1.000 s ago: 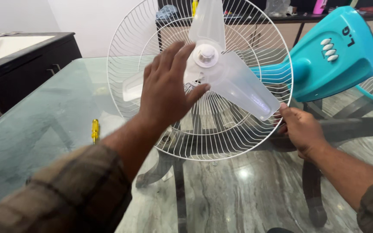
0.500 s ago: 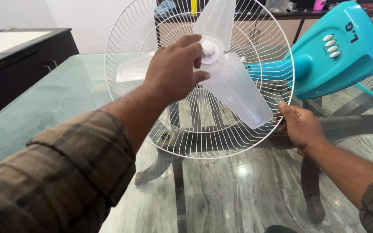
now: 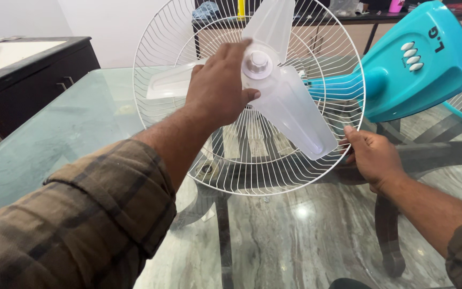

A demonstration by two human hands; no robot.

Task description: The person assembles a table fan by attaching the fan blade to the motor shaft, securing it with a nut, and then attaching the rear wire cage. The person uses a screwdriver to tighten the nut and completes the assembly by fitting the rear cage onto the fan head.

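So the person's got a table fan lying on its side on a glass bench [image 3: 70, 139]. The left hand [image 3: 219, 88] is curled over the hub of the clear three-blade fan blade [image 3: 287, 107], fingers bent round the white cap [image 3: 258, 61] in the middle, thumb tucked underneath. The right hand [image 3: 372, 158] is closed on the lower right rim of the white wire guard [image 3: 156, 64], fingers pinching the wire. The teal fan base [image 3: 423, 64] sticks up behind on the right. A dark cabinet [image 3: 33, 80] sits off to the left.
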